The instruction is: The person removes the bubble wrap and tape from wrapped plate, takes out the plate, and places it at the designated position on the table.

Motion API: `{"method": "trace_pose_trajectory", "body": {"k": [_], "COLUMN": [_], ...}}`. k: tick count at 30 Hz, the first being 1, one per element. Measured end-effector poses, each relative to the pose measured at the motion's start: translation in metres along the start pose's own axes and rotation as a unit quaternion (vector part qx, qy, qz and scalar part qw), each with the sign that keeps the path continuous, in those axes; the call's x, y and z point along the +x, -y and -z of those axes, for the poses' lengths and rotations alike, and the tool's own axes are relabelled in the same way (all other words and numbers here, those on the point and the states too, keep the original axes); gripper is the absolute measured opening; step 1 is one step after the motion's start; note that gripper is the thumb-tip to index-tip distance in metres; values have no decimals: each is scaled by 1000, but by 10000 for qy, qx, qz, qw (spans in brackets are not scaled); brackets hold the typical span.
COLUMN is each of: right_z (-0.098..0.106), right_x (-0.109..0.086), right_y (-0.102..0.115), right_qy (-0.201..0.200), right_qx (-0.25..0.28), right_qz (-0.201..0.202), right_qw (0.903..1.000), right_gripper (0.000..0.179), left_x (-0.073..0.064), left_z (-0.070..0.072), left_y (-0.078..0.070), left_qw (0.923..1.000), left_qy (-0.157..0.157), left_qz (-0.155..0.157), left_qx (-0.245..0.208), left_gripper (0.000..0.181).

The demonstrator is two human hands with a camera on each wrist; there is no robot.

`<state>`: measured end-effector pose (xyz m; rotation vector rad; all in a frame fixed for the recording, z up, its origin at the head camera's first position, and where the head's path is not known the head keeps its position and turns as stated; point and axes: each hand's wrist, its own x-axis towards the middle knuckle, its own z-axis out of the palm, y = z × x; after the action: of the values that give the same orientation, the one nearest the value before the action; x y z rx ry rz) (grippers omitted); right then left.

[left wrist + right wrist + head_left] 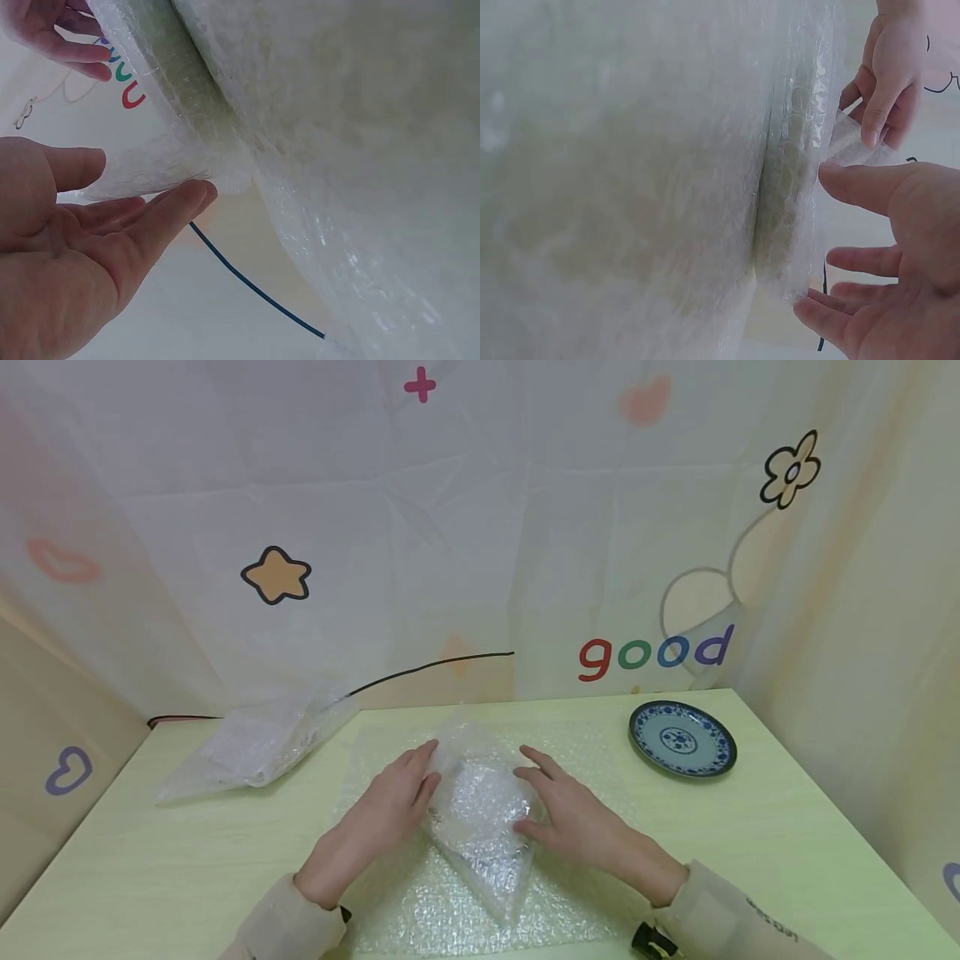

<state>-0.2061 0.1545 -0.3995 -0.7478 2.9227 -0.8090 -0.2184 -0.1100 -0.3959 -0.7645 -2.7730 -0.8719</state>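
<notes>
A bundle folded in clear bubble wrap [483,802] lies at mid-table, with a pointed flap toward me and another at the far end. Under it is a flat bubble wrap sheet [420,914]. What the bundle holds is hidden. My left hand [393,797] is at its far left side, fingers fairly straight; in the left wrist view the fingertips meet a loose flap [150,169], thumb apart. On the other side my right hand [566,814] has its fingers spread, and its fingertips are right at the bundle's edge [799,195] in the right wrist view.
At the back right of the table [757,860] sits a blue-patterned plate [682,739]. Another bubble-wrapped package [258,743] rests at the back left. A printed curtain [450,568] hangs behind and along both sides.
</notes>
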Motion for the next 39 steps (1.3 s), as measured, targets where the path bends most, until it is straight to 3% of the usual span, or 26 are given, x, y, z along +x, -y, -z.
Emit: {"method": "trace_pose_trajectory", "body": {"k": [11, 20, 29, 39], "right_z": [3, 2, 2, 2], "right_x": [-3, -4, -3, -4], "right_y": [-2, -2, -3, -5], "right_qy": [315, 366, 426, 401], "right_qx": [-505, -538, -560, -545], "right_qz": [630, 636, 618, 693], "right_qw": [9962, 9958, 9956, 9953], "right_gripper": [52, 52, 52, 53], "left_x": [1, 1, 2, 1], "left_z": [0, 3, 7, 8], "left_y": [2, 3, 6, 10], "left_qw": [9997, 9983, 9957, 9921], "left_qy": [-218, -519, -504, -482], "left_qz": [60, 151, 682, 828], "left_qx": [-45, 214, 362, 805], "left_gripper": [53, 59, 67, 77]}}
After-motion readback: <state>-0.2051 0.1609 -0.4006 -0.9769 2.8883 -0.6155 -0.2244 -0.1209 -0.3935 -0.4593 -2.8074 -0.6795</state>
